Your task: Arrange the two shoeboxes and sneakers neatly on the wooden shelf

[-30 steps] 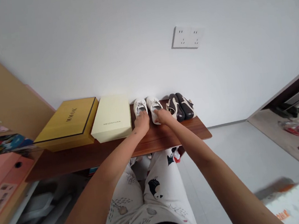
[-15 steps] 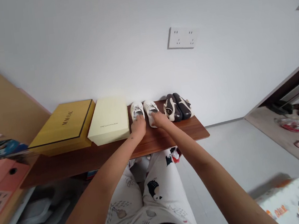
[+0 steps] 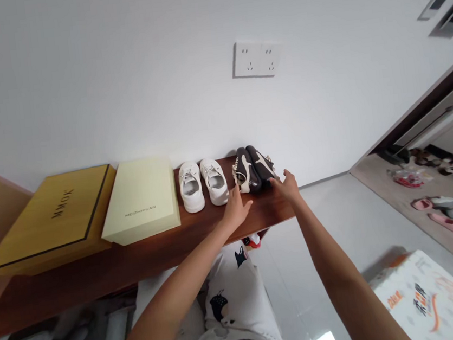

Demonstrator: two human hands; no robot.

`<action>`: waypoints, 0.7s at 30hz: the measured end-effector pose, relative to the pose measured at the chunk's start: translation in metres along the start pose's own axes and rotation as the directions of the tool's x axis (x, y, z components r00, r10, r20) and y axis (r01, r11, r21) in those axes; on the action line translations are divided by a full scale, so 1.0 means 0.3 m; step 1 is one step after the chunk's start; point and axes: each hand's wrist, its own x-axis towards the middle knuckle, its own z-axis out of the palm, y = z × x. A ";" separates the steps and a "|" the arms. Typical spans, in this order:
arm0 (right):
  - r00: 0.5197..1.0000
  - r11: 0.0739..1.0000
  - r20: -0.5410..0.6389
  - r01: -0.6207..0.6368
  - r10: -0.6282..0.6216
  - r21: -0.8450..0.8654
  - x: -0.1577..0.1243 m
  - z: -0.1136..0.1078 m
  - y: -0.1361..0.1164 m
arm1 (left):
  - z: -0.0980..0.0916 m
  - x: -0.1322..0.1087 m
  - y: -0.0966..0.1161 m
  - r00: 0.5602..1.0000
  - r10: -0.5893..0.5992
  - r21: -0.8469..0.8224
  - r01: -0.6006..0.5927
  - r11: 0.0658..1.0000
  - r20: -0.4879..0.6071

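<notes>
A pair of white sneakers (image 3: 202,184) stands side by side on a dark wooden shelf (image 3: 169,242), toes toward the wall. To their right sits a pair of dark brown shoes (image 3: 253,167) with cream stripes. My left hand (image 3: 237,210) hovers open just in front of the brown pair's left shoe, fingers spread. At the brown pair's right side is my right hand (image 3: 286,185), open, with its fingertips close to the right shoe. Neither hand holds anything.
A cream shoe box (image 3: 143,205) and a yellow box (image 3: 49,216) lie on the shelf left of the sneakers. A wall socket (image 3: 255,58) is above. A printed carton (image 3: 426,294) sits on the floor at lower right; several shoes (image 3: 439,206) lie beyond it.
Both hands have let go of the white sneakers and moved right to the dark brown pair. The camera has turned rightward.
</notes>
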 end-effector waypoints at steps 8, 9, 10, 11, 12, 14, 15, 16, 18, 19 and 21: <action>0.918 0.994 0.382 0.101 -0.107 0.036 0.138 -0.002 0.024 | 0.069 0.163 0.057 0.970 -0.228 -0.128 0.237 0.963 0.080; 0.917 0.992 0.381 0.126 -0.120 0.008 0.144 -0.003 0.013 | 0.057 0.170 0.057 0.971 -0.218 -0.095 0.227 0.969 0.093; 0.912 0.987 0.388 0.159 -0.134 -0.033 0.150 -0.008 0.001 | 0.041 0.178 0.061 0.976 -0.190 -0.053 0.196 0.979 0.107; 0.904 0.977 0.401 0.197 -0.146 -0.087 0.156 -0.015 -0.012 | 0.024 0.185 0.067 0.981 -0.147 -0.004 0.149 0.989 0.123; 0.893 0.958 0.421 0.240 -0.156 -0.154 0.162 -0.024 -0.025 | 0.006 0.193 0.076 0.984 -0.103 0.051 0.097 0.994 0.144; 0.869 0.897 0.467 0.328 -0.163 -0.296 0.170 -0.043 -0.051 | -0.027 0.208 0.102 0.977 -0.036 0.171 0.000 0.985 0.210; 0.858 0.858 0.488 0.365 -0.160 -0.360 0.171 -0.051 -0.063 | -0.041 0.215 0.116 0.969 -0.020 0.228 -0.038 0.973 0.246; 0.850 0.820 0.503 0.396 -0.156 -0.414 0.171 -0.056 -0.075 | -0.052 0.222 0.129 0.961 -0.014 0.276 -0.065 0.959 0.276; 0.844 0.757 0.515 0.432 -0.149 -0.489 0.165 -0.061 -0.097 | -0.066 0.236 0.150 0.950 -0.014 0.335 -0.096 0.937 0.312; 0.843 0.736 0.517 0.444 -0.149 -0.511 0.160 -0.061 -0.107 | -0.070 0.242 0.157 0.948 -0.016 0.348 -0.101 0.932 0.318; 0.837 0.710 0.524 0.464 -0.156 -0.530 0.153 -0.055 -0.128 | -0.073 0.254 0.164 0.948 -0.024 0.361 -0.097 0.928 0.317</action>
